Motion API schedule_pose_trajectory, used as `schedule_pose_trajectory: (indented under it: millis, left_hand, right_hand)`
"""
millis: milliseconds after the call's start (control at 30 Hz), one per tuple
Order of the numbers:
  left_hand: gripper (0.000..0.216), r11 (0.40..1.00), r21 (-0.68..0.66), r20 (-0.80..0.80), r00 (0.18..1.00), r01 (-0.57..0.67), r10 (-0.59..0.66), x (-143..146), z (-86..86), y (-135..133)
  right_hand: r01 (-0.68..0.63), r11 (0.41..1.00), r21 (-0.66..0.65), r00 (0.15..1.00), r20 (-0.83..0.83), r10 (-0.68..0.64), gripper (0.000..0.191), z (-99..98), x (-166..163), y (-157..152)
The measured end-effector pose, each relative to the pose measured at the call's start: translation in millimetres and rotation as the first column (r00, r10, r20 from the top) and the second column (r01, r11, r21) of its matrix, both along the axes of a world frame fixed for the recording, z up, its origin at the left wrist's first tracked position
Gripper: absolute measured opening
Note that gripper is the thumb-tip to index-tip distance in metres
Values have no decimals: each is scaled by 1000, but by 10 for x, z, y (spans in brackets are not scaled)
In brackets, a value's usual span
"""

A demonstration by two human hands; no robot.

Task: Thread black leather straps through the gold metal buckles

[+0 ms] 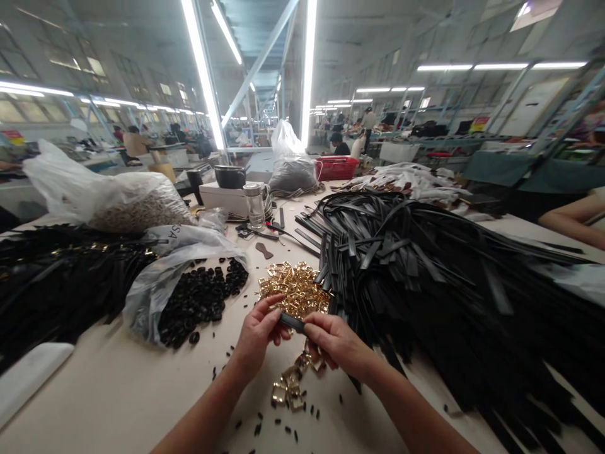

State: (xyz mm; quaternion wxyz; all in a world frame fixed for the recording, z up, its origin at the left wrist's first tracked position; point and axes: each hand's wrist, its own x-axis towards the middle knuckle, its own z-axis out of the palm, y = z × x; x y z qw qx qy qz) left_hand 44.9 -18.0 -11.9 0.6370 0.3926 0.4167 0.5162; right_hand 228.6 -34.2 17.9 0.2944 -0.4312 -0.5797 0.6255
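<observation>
On my left, the plastic bag (142,309) lies open, black rings (203,296) spilling from its mouth onto the surface (118,391); a brush of my forearm could scatter more of them. My left hand (255,334) pinches one end of a short visible stretch of black strap (292,322) between thumb and fingers; a loose pinch could let it twist or slip. Below it, small black bits (278,421) lie strewn beside a few loose buckles (280,394), easy to sweep away by accident. The strap sits just in front of the gold pile (293,284), where a dip could snag it. My right hand (338,343) grips the other side, fingers closed, hiding what's beneath. Farther right, the tangled strap heap (392,252) could slide over the buckles if tugged.
</observation>
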Motion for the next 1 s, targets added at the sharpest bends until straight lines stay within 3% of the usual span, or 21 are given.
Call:
schedule_pose_trajectory:
  millis: [100,167,267,333,400,467,533,600,667,767,867,933,1000]
  left_hand:
    - [52,1000,-9,15,1000,6,-6,16,29,-19]
    - [54,1000,-15,22,1000,-4,5,21,48,-29]
    - [53,999,-21,68,997,-41,43,17,69,-32]
    - [51,997,-22,109,991,-73,75,9,75,-30]
    - [47,996,-7,140,986,-88,88,1,77,-31]
    - [41,997,30,150,987,-66,61,-6,77,-43]
    - [39,995,96,107,994,-4,-7,-5,78,-67]
    - [38,980,179,-2,997,82,-84,9,76,-100]
    - [34,963,223,-126,984,155,-129,34,67,-127]
    - [25,972,154,-165,974,180,-154,60,35,-121]
    - [21,997,25,36,996,78,-79,26,8,-46]
    - [24,998,-67,195,981,-1,14,-32,7,14]
    - [26,993,-115,308,951,-4,39,-100,17,49]
  right_hand:
    - [38,990,139,996,72,-48,34,29,64,5]
    - [39,992,117,996,79,-48,35,39,104,11]
    - [-58,998,16,996,64,57,31,46,135,8]
    - [-150,988,38,988,50,148,28,52,127,-6]
    - [-162,981,102,987,19,161,27,55,97,-20]
    - [-43,990,136,996,-69,53,27,52,56,-26]
    - [155,978,140,977,-171,-130,28,40,14,-19]
    - [328,933,147,929,-227,-291,30,15,-24,-6]
    - [422,891,167,895,-237,-379,29,-18,-61,2]
    - [435,878,199,891,-235,-388,25,-56,-104,-12]
    - [351,873,337,933,-205,-296,18,-32,-78,-31]
    - [351,798,490,936,-160,-313,18,26,11,-23]
    - [462,660,593,871,-165,-462,21,103,150,11]
